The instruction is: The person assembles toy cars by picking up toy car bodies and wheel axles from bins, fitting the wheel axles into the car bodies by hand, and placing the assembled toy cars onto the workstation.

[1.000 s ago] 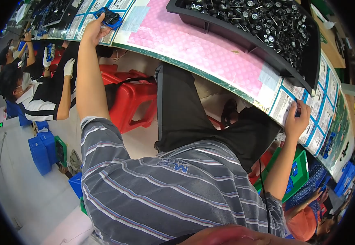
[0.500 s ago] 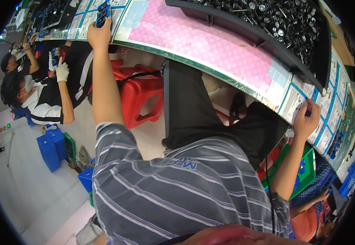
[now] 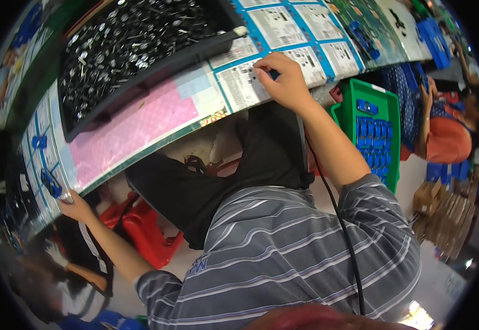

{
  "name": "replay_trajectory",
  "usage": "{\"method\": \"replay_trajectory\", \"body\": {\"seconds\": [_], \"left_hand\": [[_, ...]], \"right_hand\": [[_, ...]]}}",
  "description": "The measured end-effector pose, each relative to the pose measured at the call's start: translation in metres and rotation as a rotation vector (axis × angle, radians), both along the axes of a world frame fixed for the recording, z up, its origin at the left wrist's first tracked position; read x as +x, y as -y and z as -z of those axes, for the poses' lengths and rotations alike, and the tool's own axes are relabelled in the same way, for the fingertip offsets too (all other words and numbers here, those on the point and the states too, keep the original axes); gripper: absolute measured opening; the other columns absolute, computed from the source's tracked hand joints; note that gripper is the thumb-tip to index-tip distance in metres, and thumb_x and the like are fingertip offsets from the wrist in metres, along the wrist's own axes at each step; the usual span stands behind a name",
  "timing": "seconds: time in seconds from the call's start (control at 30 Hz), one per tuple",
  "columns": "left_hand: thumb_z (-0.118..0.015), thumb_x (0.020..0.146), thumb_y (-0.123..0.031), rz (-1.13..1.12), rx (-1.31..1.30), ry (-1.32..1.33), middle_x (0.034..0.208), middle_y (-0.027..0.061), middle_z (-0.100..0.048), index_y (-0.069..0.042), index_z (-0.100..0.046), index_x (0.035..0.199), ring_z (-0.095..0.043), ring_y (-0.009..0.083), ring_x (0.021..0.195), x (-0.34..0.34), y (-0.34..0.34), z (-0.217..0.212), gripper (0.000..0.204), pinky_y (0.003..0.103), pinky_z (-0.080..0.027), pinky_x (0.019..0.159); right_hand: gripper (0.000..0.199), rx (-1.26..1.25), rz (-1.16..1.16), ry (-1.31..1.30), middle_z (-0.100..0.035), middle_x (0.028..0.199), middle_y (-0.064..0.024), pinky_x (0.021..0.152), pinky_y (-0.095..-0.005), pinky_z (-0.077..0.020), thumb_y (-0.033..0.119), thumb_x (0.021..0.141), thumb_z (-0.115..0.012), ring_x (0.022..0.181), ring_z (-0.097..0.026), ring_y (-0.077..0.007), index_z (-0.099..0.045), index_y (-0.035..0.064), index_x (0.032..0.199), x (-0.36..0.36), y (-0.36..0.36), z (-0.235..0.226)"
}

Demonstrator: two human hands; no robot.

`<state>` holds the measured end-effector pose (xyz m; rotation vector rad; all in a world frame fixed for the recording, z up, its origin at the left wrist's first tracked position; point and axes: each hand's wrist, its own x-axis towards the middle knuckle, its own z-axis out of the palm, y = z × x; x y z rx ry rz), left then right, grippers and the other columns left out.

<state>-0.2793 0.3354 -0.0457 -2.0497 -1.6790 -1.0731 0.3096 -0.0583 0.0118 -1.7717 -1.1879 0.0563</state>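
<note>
A small blue part (image 3: 50,184) lies at the near left edge of a long workbench (image 3: 206,124), on one of the white printed sheets framed in blue. The person's left hand (image 3: 74,206) reaches out to it with fingertips closed on its near end, arm fully stretched. Half a second ago this hand was raised higher over the same spot; now it sits lower at the bench edge, so the part appears to have been gripped or set down there, though which cannot be told.

The right hand (image 3: 284,82) rests at the near edge of the bench to the right, fingers curled down onto another white printed sheet (image 3: 245,82). Something dark shows under the fingertips, too hidden to name, so whether it holds anything cannot be told. It has stayed at that edge over the last second.

Outward from the hands: a pink mat (image 3: 135,129) covers the bench between them, and beyond it a large black tray (image 3: 140,49) holds a heap of small dark metal parts. More blue parts (image 3: 363,41) sit on sheets farther right. Below the bench, a green crate (image 3: 374,129) of blue parts stands at the right, a red plastic stool (image 3: 146,231) at the left. The person wears a grey striped shirt (image 3: 283,258) and dark trousers; a black cable runs down the right arm. Another person in orange (image 3: 448,137) sits at the far right.
</note>
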Motion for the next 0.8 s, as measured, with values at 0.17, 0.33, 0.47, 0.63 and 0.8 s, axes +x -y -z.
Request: {"method": "replay_trajectory", "body": {"seconds": [0.17, 0.33, 0.47, 0.63, 0.8], "left_hand": [[-0.062, 0.097, -0.026, 0.118, -0.056, -0.032, 0.122, 0.0232, -0.059, 0.005, -0.064, 0.120, -0.059, 0.0343, 0.111, 0.026, 0.074, 0.001, 0.039, 0.041, -0.047, 0.098], [-0.064, 0.096, -0.019, 0.192, -0.119, 0.306, 0.113, 0.0161, -0.063, 0.004, -0.066, 0.116, -0.062, 0.0234, 0.094, 0.104, 0.142, 0.001, 0.031, 0.032, -0.052, 0.079], [-0.058, 0.099, -0.016, 0.406, -0.242, 0.661, 0.096, 0.0068, -0.063, 0.001, -0.065, 0.109, -0.057, 0.0140, 0.082, 0.177, 0.195, -0.005, 0.021, 0.026, -0.048, 0.071], [-0.057, 0.099, -0.023, 0.885, -1.058, 1.084, 0.094, 0.0076, -0.062, 0.003, -0.055, 0.122, -0.053, 0.0062, 0.068, 0.288, 0.292, -0.045, 0.035, 0.018, -0.043, 0.059], [-0.067, 0.095, -0.023, 1.452, -1.492, 1.346, 0.120, 0.0142, -0.056, -0.003, -0.028, 0.147, -0.060, 0.0134, 0.078, 0.351, 0.336, -0.054, 0.067, 0.025, -0.050, 0.062]], "right_hand": [[0.024, 0.011, 0.516, 0.218, -0.069, 0.100, -0.0114, 0.080, -0.0344, -0.0530, 0.018, 0.084, -0.073, 0.094, -0.067, -0.0233, -0.070, 0.0053, 0.104, 0.067, 0.078, -0.025], [0.052, -0.374, 0.947, 0.803, -0.064, 0.123, -0.0197, 0.093, -0.0410, -0.0501, 0.042, 0.082, -0.075, 0.111, -0.062, -0.0362, -0.067, 0.0069, 0.120, 0.229, 0.190, -0.015], [0.067, -0.438, 0.823, 0.392, -0.065, 0.120, -0.0252, 0.096, -0.0431, -0.0486, 0.047, 0.079, -0.078, 0.113, -0.062, -0.0402, -0.063, -0.0017, 0.123, 0.239, 0.192, -0.015], [0.059, -0.072, 0.655, 0.057, -0.071, 0.112, -0.0165, 0.090, -0.0316, -0.0500, 0.036, 0.078, -0.083, 0.100, -0.066, -0.0205, -0.067, -0.0035, 0.118, 0.083, 0.129, -0.043], [0.061, -0.183, -0.019, -0.071, -0.068, 0.111, -0.0145, 0.091, -0.0349, -0.0508, 0.023, 0.068, -0.090, 0.102, -0.066, -0.0254, -0.063, -0.0018, 0.118, -0.059, 0.076, -0.069]]}}
